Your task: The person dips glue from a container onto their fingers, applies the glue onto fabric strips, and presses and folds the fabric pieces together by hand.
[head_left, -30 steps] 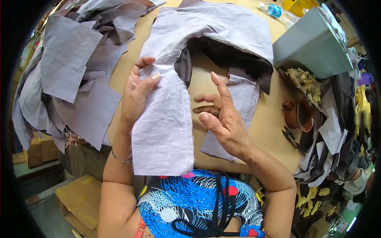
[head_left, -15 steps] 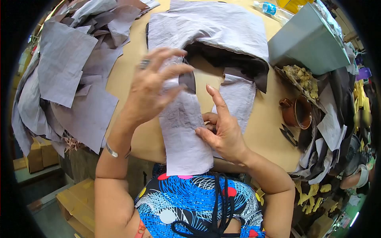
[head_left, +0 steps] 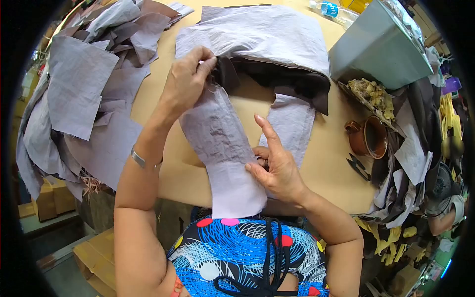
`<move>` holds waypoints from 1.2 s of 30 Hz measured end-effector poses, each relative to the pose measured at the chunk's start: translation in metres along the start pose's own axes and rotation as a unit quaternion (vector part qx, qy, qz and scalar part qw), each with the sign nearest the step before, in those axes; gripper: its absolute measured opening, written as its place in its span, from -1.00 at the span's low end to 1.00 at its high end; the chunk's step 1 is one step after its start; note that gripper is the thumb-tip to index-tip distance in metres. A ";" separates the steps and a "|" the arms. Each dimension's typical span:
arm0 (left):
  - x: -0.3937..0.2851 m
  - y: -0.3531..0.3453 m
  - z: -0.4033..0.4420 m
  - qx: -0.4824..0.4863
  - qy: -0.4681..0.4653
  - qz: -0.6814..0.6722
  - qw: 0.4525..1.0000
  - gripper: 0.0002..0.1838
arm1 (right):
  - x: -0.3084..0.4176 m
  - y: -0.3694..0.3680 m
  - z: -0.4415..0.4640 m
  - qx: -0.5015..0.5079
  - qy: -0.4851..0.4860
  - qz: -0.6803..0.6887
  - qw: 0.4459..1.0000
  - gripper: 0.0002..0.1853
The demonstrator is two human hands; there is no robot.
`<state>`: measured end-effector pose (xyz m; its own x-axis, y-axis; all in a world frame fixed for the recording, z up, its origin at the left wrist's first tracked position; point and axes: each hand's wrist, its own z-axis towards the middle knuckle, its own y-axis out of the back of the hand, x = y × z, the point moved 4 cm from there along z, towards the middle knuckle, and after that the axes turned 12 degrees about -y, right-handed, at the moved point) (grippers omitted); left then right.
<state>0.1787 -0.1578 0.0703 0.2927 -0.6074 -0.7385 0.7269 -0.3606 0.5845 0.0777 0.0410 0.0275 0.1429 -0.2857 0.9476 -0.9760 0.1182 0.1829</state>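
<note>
Head view: left hand (head_left: 188, 78) pinches the grey cloth (head_left: 220, 131) by a dark fold (head_left: 227, 74), while right hand (head_left: 281, 172) grips its right edge.

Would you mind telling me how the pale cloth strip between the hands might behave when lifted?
The cloth strip would probably sag and fold, as creases run across its middle. It looks thin, so likely light for its size.
</note>
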 end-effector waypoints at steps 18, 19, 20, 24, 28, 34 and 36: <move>-0.019 -0.065 0.065 0.081 -0.367 0.375 0.848 -0.86 | 0.017 0.006 -0.020 -0.024 0.083 -0.069 0.994 -0.09; -0.021 -0.060 0.070 0.042 -0.377 0.388 0.840 -0.88 | 0.016 0.008 -0.017 -0.042 0.093 -0.071 0.992 -0.09; -0.023 -0.057 0.080 0.037 -0.352 0.406 0.843 -0.88 | 0.016 0.010 -0.014 -0.060 0.103 -0.073 0.990 -0.08; -0.021 -0.058 0.116 0.021 -0.290 0.417 0.861 -0.75 | 0.022 0.026 0.004 -0.087 0.047 -0.035 0.995 -0.09; -0.017 -0.069 0.120 0.199 -0.258 0.185 0.927 -0.53 | 0.008 0.044 0.002 -0.107 0.010 -0.004 0.994 -0.08; -0.045 -0.066 0.052 0.240 -0.268 0.070 0.931 -0.67 | -0.011 0.043 0.001 -0.101 -0.019 0.001 0.995 -0.07; -0.049 -0.071 0.024 0.283 -0.301 0.094 0.906 -0.70 | -0.010 0.040 0.003 -0.098 -0.018 -0.014 0.995 -0.07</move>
<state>0.0973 -0.1197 0.0728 -0.1368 -0.9103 -0.3906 0.2134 -0.4122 0.8858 0.0371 0.0461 0.0245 0.1596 -0.3239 0.9325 -0.9205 0.2925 0.2591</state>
